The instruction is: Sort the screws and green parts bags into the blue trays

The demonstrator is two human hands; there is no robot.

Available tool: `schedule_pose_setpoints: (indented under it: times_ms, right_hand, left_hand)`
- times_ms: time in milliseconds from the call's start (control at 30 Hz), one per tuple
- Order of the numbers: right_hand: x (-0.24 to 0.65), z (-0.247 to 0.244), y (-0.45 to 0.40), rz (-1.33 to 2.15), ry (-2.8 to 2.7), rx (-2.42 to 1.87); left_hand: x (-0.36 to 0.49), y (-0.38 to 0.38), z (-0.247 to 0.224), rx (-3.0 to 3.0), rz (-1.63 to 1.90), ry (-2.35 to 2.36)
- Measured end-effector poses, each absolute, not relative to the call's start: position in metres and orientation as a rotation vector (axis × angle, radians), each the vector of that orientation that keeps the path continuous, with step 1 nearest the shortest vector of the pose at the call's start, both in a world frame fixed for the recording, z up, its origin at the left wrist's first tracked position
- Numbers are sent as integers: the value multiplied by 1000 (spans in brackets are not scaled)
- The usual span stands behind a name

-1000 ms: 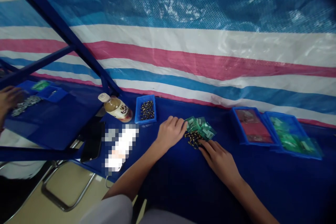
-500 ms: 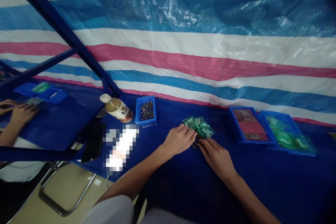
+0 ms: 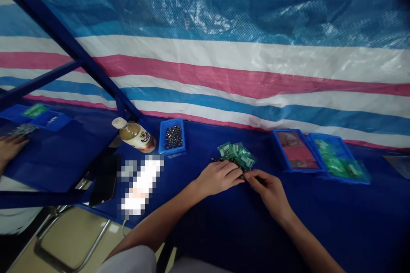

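Observation:
My left hand (image 3: 221,177) rests low over the blue table, its fingers bent and pressed together on a pile of small dark metal pieces (image 3: 214,160). Whatever lies under those fingers is hidden. Beside it, my right hand (image 3: 267,188) has thumb and index finger pinched near the left fingertips; anything between them is too small to make out. Just beyond both hands lie several small clear packets (image 3: 246,158), looking green, spread over one another and partly covering the pile.
A blue bin of small metal parts (image 3: 162,136) stands left, by a drink bottle (image 3: 137,137) and dark phone (image 3: 104,181). Two blue bins (image 3: 317,166) at right hold reddish and green packets. Another person's hand (image 3: 11,149) works at far left. Striped sheeting (image 3: 205,64) hangs behind.
The view has shifted slightly right. My left hand has slid off the packets toward me, onto the dark pieces. My right fingers have closed into a pinch.

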State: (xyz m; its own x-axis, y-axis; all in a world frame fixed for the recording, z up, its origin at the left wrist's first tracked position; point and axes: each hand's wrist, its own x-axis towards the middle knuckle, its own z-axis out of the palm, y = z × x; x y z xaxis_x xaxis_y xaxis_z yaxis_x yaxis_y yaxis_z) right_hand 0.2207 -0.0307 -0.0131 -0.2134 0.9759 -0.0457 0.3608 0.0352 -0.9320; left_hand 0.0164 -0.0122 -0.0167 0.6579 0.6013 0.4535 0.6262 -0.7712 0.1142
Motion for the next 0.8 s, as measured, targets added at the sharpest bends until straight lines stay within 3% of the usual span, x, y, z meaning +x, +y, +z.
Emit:
schedule_pose_setpoints:
  times_ms: [533,800]
  right_hand:
    - [222,-17,-30,1303,-1600,-1357]
    - [226,-17,-31,1194,-1681,-1417]
  left_hand:
    - [17,-9,-12,-2717,-832,-1098]
    - [-73,28,11,-2157,-872,-1567]
